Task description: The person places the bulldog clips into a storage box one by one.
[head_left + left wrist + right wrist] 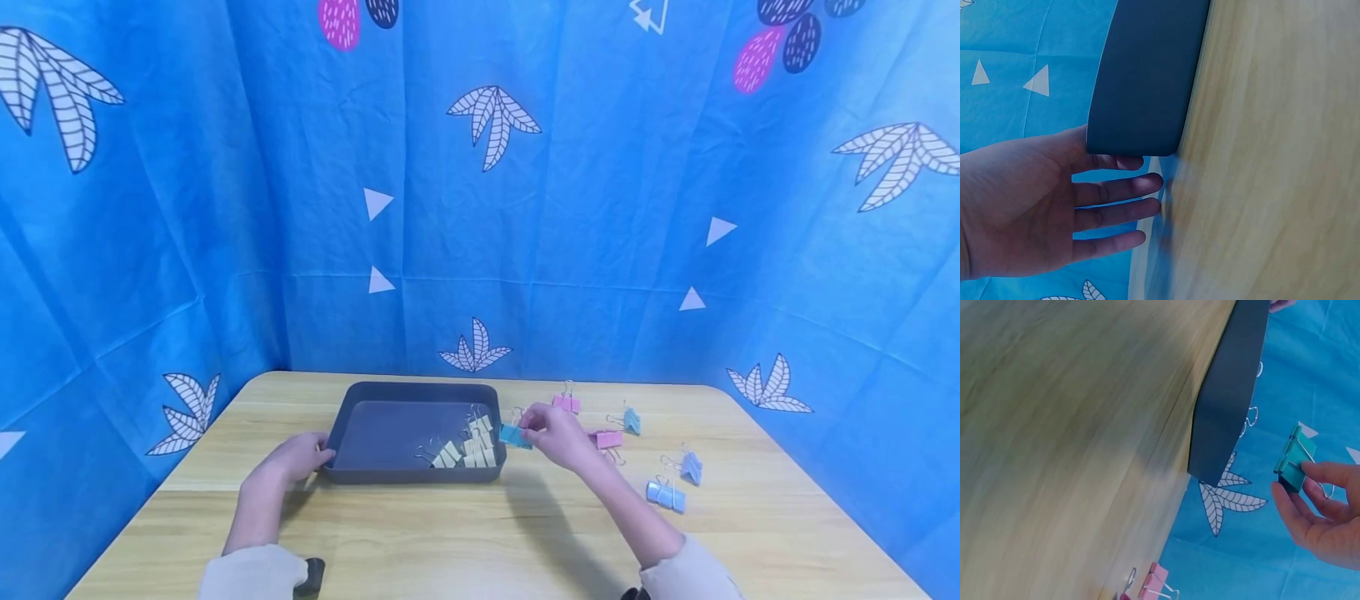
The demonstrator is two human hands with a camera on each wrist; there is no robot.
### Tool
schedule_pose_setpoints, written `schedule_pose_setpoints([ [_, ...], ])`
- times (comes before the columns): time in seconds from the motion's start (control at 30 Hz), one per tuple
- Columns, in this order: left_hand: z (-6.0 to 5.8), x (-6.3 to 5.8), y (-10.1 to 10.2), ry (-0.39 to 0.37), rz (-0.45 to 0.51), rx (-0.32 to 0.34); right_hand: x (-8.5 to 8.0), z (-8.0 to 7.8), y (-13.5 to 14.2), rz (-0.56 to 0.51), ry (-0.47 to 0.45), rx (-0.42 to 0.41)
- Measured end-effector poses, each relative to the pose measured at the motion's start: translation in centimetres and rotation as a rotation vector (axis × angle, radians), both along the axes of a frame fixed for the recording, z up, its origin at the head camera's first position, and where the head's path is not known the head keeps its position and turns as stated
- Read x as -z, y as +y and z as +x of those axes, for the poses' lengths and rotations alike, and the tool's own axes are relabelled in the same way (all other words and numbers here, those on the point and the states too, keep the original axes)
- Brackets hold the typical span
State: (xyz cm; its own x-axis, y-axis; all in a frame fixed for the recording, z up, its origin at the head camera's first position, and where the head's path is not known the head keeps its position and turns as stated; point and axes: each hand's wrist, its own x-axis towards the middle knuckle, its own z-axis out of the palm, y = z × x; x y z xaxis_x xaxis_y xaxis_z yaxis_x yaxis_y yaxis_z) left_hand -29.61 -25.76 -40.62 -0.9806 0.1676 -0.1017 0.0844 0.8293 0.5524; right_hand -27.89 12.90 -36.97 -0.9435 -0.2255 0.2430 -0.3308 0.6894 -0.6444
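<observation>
My right hand point(553, 432) pinches a teal binder clip point(514, 437) between thumb and fingers, just over the right rim of a dark grey tray point(412, 477). In the right wrist view the teal clip point(1295, 459) hangs in the fingertips above the tray's level. Several pale yellow binder clips point(480, 446) lie bunched in the tray's right end. At the tray's near left corner, my left hand point(294, 457) touches the side. Its fingers point(1119, 189) stretch out straight in the left wrist view, while the tray wall hides the thumb.
Right of the tray lie pink binder clips point(606, 438), a blue-green clip point(632, 421), a light blue clip point(666, 496) and a periwinkle clip point(692, 468). The wooden table point(420, 542) meets a blue patterned cloth point(465, 233) at the back and sides.
</observation>
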Motion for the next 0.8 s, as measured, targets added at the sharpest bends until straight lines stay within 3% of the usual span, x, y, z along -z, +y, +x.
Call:
schedule_pose_setpoints([
  [0.8,0.0,-0.1,0.1,-0.006,0.005,-0.014,-0.1,-1.3,-1.8,-0.019,-0.005,-0.020],
])
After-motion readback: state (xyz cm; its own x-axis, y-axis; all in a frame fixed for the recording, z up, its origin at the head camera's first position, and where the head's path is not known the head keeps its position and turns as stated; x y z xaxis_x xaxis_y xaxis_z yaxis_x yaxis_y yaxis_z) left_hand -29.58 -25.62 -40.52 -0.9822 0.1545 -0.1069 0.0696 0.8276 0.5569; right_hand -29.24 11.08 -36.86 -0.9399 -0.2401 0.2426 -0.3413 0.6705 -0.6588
